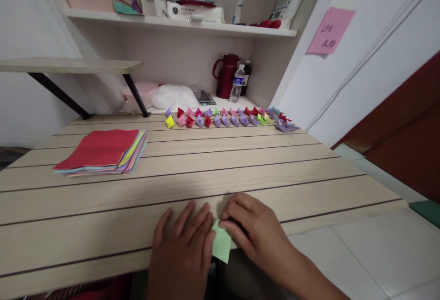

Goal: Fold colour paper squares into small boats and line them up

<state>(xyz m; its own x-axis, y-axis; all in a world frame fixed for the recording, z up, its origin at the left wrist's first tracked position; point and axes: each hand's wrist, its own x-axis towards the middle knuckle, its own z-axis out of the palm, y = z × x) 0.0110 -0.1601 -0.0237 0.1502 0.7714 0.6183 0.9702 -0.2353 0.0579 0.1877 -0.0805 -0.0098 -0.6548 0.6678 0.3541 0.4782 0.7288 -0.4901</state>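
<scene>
A small folded piece of light green paper point(222, 244) lies at the table's front edge, its lower corner reaching past the edge. My right hand point(256, 226) pinches its upper right side between thumb and curled fingers. To the left, my left hand point(184, 242) rests on the tabletop with its fingers stretched out and slightly spread. Its thumb presses along the paper's left edge. The underside of the paper is hidden.
A stack of coloured paper sheets point(99, 151), red on top, lies at the left. Rows of small folded paper boats point(225, 120) line the table's back. Behind them stand a dark red jug point(227, 77) and a water bottle point(237, 84). A small raised shelf point(68, 65) stands back left.
</scene>
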